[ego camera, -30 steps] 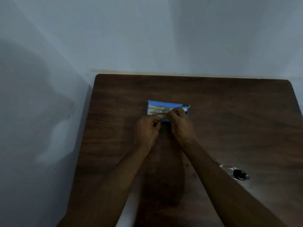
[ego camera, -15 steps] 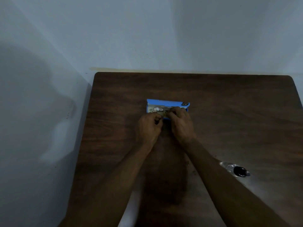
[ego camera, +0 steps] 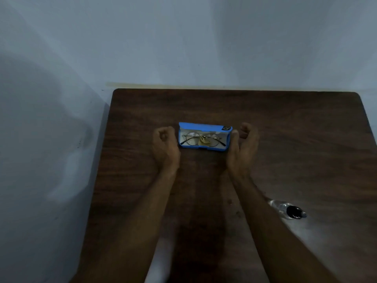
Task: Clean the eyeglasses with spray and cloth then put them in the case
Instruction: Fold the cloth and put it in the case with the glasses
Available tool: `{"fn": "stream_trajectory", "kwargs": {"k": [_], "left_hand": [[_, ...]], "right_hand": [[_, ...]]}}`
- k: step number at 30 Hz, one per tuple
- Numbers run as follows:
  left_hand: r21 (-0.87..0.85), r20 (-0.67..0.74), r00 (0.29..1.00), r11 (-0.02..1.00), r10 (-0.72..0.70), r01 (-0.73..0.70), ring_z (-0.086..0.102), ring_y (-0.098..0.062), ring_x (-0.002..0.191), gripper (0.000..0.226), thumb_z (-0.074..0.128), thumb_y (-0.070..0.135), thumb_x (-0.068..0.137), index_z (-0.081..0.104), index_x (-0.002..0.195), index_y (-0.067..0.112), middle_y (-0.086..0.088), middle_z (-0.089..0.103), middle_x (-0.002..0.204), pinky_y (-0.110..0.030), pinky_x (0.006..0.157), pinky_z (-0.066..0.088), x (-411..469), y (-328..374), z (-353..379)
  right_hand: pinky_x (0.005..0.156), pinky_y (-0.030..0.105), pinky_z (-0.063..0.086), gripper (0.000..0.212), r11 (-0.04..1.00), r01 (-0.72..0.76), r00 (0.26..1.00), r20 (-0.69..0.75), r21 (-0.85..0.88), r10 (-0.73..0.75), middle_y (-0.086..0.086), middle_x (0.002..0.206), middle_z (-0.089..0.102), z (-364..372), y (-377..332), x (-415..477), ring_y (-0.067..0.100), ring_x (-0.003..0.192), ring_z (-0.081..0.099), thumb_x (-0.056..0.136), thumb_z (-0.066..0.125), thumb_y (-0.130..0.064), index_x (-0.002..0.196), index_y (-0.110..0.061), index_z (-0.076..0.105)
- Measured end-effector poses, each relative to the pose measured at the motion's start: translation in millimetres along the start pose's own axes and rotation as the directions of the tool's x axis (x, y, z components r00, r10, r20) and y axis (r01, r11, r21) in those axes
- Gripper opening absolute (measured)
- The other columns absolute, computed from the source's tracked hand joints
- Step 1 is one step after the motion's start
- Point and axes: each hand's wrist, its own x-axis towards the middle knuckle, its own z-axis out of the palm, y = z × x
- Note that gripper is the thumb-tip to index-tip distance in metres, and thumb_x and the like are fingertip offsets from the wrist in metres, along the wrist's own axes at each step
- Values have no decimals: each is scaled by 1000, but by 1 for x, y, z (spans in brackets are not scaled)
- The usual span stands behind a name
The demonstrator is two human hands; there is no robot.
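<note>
Eyeglasses [ego camera: 192, 138] lie in open blue case [ego camera: 204, 126] with yellow cloth [ego camera: 204, 140]; I see left hand [ego camera: 165, 146] fisted empty beside it, right hand [ego camera: 241, 148] loosely cupped, thumb at case end.

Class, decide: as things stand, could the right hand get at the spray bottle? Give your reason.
Probably yes. The right hand holds nothing, and the bottle lies on the table just beside that forearm, with nothing between; the hand would only need to draw back.
</note>
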Motion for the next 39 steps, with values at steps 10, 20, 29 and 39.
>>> {"fn": "stream_trajectory", "kwargs": {"k": [10, 20, 29, 39], "left_hand": [[52, 379, 902, 978, -208, 204, 74, -17, 101, 37, 73, 44, 96, 73, 123, 19, -3, 75, 116, -31, 67, 64, 29, 14, -5], [-91, 425, 903, 996, 59, -22, 72, -13, 107, 42, 75, 12, 96, 66, 137, 14, 3, 71, 120, -28, 69, 66, 20, -13, -17], [-9, 449, 883, 989, 136, -147, 69, -13, 114, 45, 76, 15, 95, 66, 138, 22, 2, 61, 138, -30, 64, 66, 22, -19, -22], [5, 449, 881, 986, 148, -168, 67, -17, 120, 48, 74, 22, 96, 63, 142, 28, 0, 60, 143, -30, 71, 66, 20, -26, -21]], "right_hand": [[93, 44, 59, 25, 968, -244, 957, 175, 62, 230, -6, 104, 72, 14, 8, 30, 13, 101, 68, 101, 66, -39, 110, -16, 71], [90, 12, 51, 33, 982, -178, 960, 229, 67, 158, -3, 128, 69, 10, 28, 23, 9, 116, 64, 99, 70, -19, 132, -15, 66], [93, 15, 55, 36, 979, -134, 971, 215, 156, 99, 0, 126, 70, 9, 33, 17, 9, 114, 67, 97, 72, -10, 132, -10, 67], [86, 12, 54, 28, 963, -170, 978, 154, 209, 139, 3, 120, 71, 12, 32, 9, 10, 109, 69, 95, 74, -9, 122, -8, 67]]}}
